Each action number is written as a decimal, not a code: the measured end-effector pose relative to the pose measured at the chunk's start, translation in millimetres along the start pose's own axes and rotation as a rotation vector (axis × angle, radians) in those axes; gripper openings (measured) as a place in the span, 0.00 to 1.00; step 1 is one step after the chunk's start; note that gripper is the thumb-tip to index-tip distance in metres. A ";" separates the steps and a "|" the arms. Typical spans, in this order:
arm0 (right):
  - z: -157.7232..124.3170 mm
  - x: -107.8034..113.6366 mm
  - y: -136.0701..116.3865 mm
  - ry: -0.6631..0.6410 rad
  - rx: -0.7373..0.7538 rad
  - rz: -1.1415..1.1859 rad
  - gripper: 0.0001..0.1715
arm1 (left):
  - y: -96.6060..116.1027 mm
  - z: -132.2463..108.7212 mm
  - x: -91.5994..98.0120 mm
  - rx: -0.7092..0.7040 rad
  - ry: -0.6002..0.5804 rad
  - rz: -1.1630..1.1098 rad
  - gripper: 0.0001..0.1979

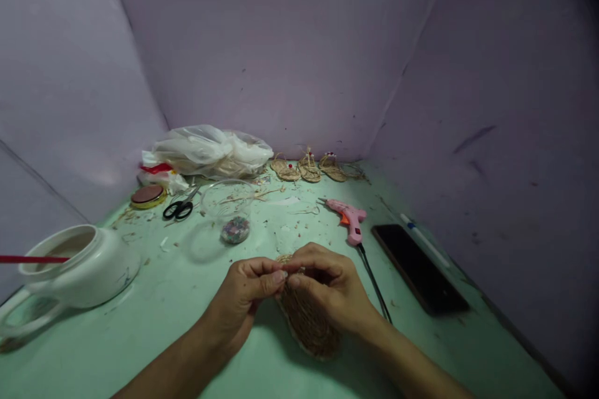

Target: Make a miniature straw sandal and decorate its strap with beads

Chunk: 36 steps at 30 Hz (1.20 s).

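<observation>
Both hands meet over a woven straw sandal sole [309, 324], their fingertips nearly touching at its far end. My left hand [250, 290] is closed in a pinch of thumb and forefinger, with a tiny pale speck at the tip too small to name. Facing it, my right hand [330, 287] also pinches, and its curled fingers cover part of the sole. Whatever lies between the right fingertips is hidden. Beyond the hands stands a clear plastic cup [228, 202] with small multicoloured beads [235, 230] at its bottom.
A pink glue gun [349, 217] and a dark phone [418, 268] lie right, beside a white pen [425, 240]. Black-handled scissors [180, 207], a round tin [148, 196] and a white pot [100, 268] are left. Plastic bags [210, 153] and small straw sandals [309, 169] line the back wall.
</observation>
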State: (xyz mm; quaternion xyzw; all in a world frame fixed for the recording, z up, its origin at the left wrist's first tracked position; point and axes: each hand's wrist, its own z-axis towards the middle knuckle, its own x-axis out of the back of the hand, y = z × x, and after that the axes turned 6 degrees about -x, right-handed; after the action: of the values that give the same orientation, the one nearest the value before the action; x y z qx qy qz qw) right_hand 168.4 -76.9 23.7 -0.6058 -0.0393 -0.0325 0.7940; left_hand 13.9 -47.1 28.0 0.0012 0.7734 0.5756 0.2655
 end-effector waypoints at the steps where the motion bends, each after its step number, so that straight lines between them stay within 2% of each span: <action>1: -0.3 -0.2 1.1 -0.001 0.002 -0.005 0.08 | -0.3 -0.3 -0.3 0.001 -0.002 0.005 0.11; 7: -1.2 -2.2 3.8 0.016 -0.041 -0.009 0.07 | 0.0 -1.3 -0.6 -0.023 0.000 0.067 0.12; 13: -1.3 -3.3 3.8 0.031 0.028 -0.021 0.05 | 2.1 -1.1 -1.6 -0.042 0.006 0.106 0.11; 20: -3.0 -3.8 3.0 0.028 0.015 -0.101 0.04 | 3.5 -2.1 -1.1 -0.084 -0.006 0.175 0.10; 36: -2.7 -4.0 4.6 0.038 -0.010 -0.116 0.04 | 3.1 -0.8 1.5 -0.054 -0.048 0.194 0.10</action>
State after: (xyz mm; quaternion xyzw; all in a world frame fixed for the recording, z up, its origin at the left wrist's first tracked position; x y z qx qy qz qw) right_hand 165.0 -78.3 18.3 -0.6059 -0.0588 -0.0901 0.7883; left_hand 11.4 -46.3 30.3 0.0827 0.7472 0.6191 0.2270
